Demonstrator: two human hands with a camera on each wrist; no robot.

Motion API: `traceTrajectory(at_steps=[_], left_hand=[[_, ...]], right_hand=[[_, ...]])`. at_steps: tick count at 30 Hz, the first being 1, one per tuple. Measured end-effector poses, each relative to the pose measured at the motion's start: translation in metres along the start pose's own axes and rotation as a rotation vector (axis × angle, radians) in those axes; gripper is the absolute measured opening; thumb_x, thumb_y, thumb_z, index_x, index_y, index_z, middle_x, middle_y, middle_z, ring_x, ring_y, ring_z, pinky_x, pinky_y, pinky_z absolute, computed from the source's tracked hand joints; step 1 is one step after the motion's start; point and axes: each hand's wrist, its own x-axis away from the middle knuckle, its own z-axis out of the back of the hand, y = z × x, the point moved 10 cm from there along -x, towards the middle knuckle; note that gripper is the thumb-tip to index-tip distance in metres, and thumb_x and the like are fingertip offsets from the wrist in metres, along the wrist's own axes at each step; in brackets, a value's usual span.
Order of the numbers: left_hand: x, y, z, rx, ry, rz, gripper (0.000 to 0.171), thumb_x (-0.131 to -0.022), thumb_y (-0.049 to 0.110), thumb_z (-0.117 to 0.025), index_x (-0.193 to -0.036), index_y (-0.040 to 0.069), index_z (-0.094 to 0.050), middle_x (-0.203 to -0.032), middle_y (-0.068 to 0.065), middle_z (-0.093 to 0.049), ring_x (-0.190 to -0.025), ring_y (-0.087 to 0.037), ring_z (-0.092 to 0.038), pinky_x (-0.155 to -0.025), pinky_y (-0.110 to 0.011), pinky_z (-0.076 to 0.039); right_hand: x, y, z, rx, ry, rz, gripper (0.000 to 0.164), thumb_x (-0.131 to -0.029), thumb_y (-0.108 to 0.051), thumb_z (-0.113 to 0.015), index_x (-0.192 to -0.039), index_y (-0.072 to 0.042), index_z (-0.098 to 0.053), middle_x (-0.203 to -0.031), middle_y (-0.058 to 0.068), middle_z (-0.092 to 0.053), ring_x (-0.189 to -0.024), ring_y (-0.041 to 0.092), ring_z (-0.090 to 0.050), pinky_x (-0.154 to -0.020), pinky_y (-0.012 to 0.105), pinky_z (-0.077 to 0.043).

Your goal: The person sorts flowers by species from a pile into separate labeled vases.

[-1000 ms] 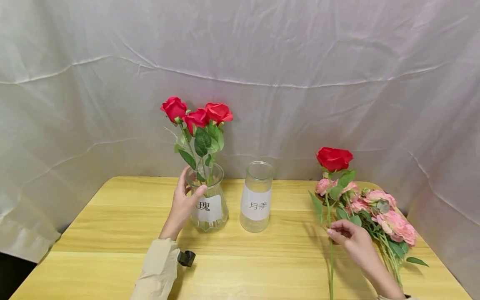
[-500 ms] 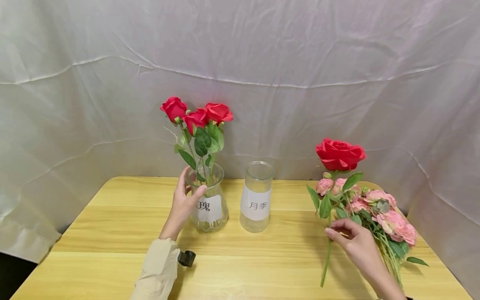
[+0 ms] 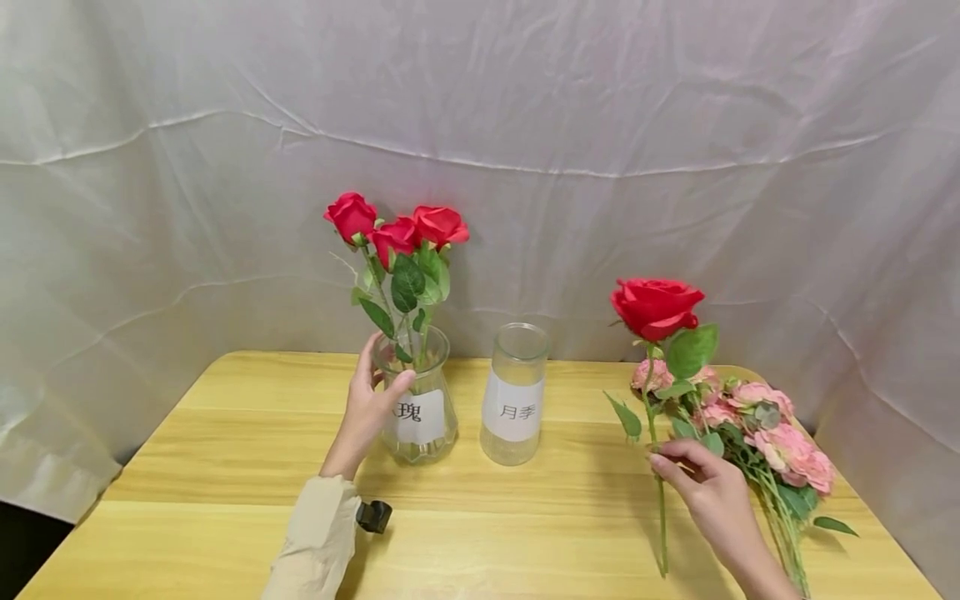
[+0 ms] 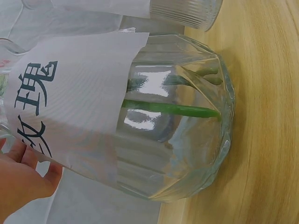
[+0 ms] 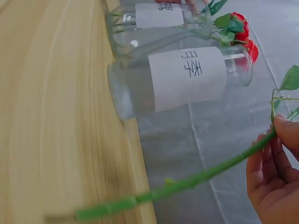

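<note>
My left hand (image 3: 371, 408) holds a flared glass vase (image 3: 444, 429) near its neck, thumb in front and fingers round the left side. Three red roses (image 3: 393, 237) stand in this vase, and their green stem ends (image 4: 173, 109) show through the glass in the left wrist view. Between thumb and fingers, my right hand (image 3: 708, 487) pinches the green stem of another red rose (image 3: 656, 308), upright above the table's right part. In the right wrist view the lower stem (image 5: 187, 181) hangs free below the fingers.
A straighter glass vase (image 3: 513, 408) with a white paper label stands right of the flared one, no flowers in it. Several pink flowers (image 3: 791, 454) lie on the right of the wooden table (image 3: 465, 542), beside my right hand. A pale cloth (image 3: 525, 167) hangs behind.
The rose in my right hand has risen off the pink flowers, and its head has turned and shifted left. My left hand still holds the vase.
</note>
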Motion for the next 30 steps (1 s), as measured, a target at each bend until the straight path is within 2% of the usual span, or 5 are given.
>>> traceTrajectory(at_steps=[5, 11, 16, 19, 30], left_hand=[[0.001, -0.002, 0.000, -0.005, -0.007, 0.017, 0.082, -0.087, 0.025, -0.063, -0.154, 0.013, -0.018, -0.146, -0.021, -0.035, -0.134, -0.039, -0.030, -0.108, -0.054, -0.024], [0.001, -0.001, 0.001, -0.012, -0.004, 0.013, 0.081, -0.088, 0.026, -0.062, -0.154, 0.014, -0.017, -0.149, -0.021, -0.031, -0.135, -0.039, -0.028, -0.109, -0.056, -0.024], [0.000, 0.000, 0.001, -0.011, 0.000, 0.000, 0.080, -0.088, 0.025, -0.062, -0.154, 0.012, -0.019, -0.147, -0.020, -0.035, -0.134, -0.034, -0.032, -0.110, -0.052, -0.022], [0.000, 0.000, 0.001, -0.010, -0.004, 0.007, 0.080, -0.088, 0.025, -0.061, -0.154, 0.013, -0.018, -0.147, -0.020, -0.035, -0.133, -0.034, -0.033, -0.110, -0.052, -0.023], [0.000, -0.001, 0.001, -0.016, -0.012, 0.030, 0.082, -0.089, 0.027, -0.061, -0.155, 0.014, -0.015, -0.151, -0.020, -0.028, -0.137, -0.037, -0.026, -0.111, -0.053, -0.021]], right_hand=[[0.006, -0.002, -0.005, -0.048, 0.004, -0.005, 0.011, -0.087, 0.001, -0.068, -0.095, 0.008, -0.069, -0.089, -0.012, -0.063, -0.076, 0.003, -0.063, -0.065, 0.020, -0.053], [0.009, -0.018, -0.019, -0.110, -0.020, 0.000, 0.014, -0.088, -0.001, -0.067, -0.100, 0.006, -0.068, -0.093, -0.005, -0.065, -0.080, 0.006, -0.064, -0.067, 0.022, -0.054], [0.006, -0.043, -0.037, -0.322, -0.065, 0.085, 0.015, -0.087, 0.008, -0.065, -0.102, 0.007, -0.065, -0.093, -0.002, -0.065, -0.081, 0.008, -0.064, -0.066, 0.022, -0.053], [0.001, -0.064, -0.051, -0.390, -0.127, 0.144, 0.017, -0.086, 0.011, -0.064, -0.102, 0.008, -0.064, -0.094, 0.000, -0.065, -0.080, 0.010, -0.064, -0.066, 0.024, -0.054], [-0.026, -0.139, -0.088, -0.334, -0.384, 0.204, 0.013, -0.086, 0.003, -0.067, -0.096, 0.009, -0.063, -0.091, 0.016, -0.063, -0.078, 0.021, -0.067, -0.071, 0.036, -0.057]])
